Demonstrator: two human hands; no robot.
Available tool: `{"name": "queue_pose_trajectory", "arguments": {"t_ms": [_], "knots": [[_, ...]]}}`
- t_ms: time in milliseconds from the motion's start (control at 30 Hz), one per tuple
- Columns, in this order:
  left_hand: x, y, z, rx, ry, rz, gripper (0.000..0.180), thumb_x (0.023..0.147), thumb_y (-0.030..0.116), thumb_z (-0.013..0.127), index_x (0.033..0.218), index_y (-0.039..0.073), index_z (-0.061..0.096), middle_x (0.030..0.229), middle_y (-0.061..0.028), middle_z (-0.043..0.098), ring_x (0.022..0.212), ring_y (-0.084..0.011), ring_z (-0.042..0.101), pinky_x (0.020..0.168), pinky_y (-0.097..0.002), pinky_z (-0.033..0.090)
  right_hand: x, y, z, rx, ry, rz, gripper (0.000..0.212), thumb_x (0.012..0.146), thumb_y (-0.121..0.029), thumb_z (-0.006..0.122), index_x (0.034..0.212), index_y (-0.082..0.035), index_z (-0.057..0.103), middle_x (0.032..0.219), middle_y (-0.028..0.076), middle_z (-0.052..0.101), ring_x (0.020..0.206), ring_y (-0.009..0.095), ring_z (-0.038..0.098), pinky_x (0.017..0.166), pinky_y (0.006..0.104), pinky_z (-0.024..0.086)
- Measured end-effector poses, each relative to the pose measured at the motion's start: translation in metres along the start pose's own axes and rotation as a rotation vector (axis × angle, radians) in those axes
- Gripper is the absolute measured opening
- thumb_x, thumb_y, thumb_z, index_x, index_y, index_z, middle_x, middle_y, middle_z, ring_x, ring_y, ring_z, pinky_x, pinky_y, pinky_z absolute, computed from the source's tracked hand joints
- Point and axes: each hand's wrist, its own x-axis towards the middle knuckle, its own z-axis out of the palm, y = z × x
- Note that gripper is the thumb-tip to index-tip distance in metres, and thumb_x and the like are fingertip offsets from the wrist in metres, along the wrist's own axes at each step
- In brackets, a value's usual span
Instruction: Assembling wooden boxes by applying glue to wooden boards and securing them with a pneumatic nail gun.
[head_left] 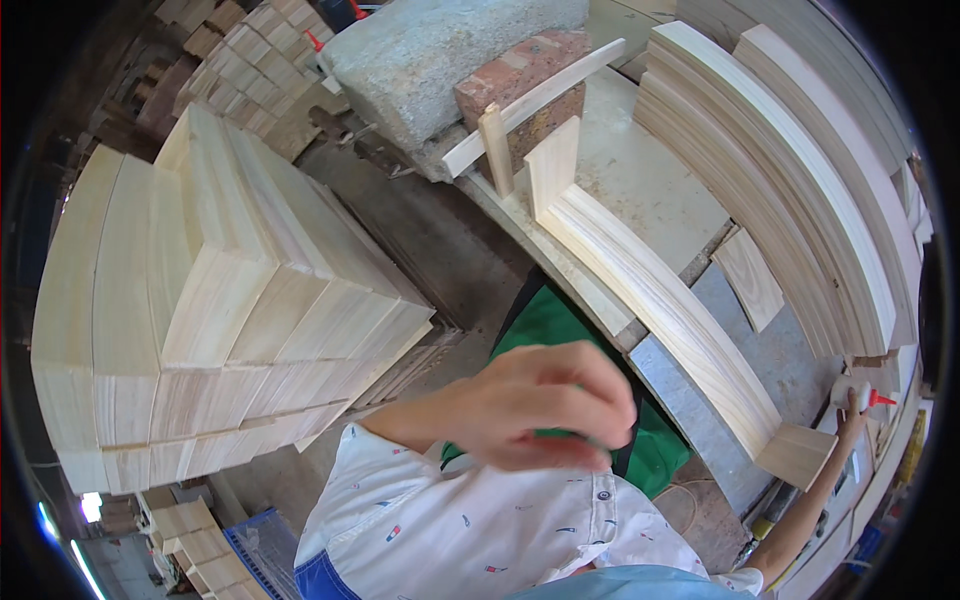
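My left hand (545, 408) hovers, blurred by motion, in front of my white patterned shirt (470, 530), with its fingers loosely apart and nothing in it. My right hand (852, 418) reaches out to the far right and grips a white glue bottle (860, 393) with a red cap. Between the two hands, a long pale wooden board (660, 305) stands on edge on the grey workbench (790, 365), with a short board fixed at each end.
A tall stack of pale wood boards (220, 300) fills the left. More long boards (800, 190) lean in a row at the right. A concrete slab (440, 50), a red brick (520, 70) and a green cloth (555, 320) lie around the bench.
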Motion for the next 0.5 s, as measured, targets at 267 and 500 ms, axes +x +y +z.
{"name": "queue_pose_trajectory", "arguments": {"t_ms": [267, 500], "knots": [[0.005, 0.02, 0.004, -0.472, 0.166, 0.412, 0.015, 0.085, 0.006, 0.064, 0.088, 0.005, 0.05, 0.09, -0.0126, 0.061, 0.077, -0.0254, 0.065, 0.065, -0.0389, 0.054, -0.151, -0.149, -0.076, 0.615, 0.122, -0.213, 0.062, 0.089, -0.029, 0.059, 0.137, 0.0, 0.034, 0.133, 0.019, 0.047, 0.124, 0.034, 0.047, 0.105, 0.0481, 0.039], [0.01, 0.005, 0.007, -0.555, 0.173, 0.467, 0.014, 0.089, 0.017, 0.057, 0.082, 0.008, 0.048, 0.082, -0.0088, 0.06, 0.074, -0.0231, 0.061, 0.067, -0.0359, 0.053, -0.304, -0.212, 0.049, 0.369, -0.293, -0.38, 0.072, 0.09, -0.048, 0.05, 0.14, -0.001, 0.029, 0.131, 0.02, 0.047, 0.109, 0.029, 0.055, 0.084, 0.0405, 0.051]]}}
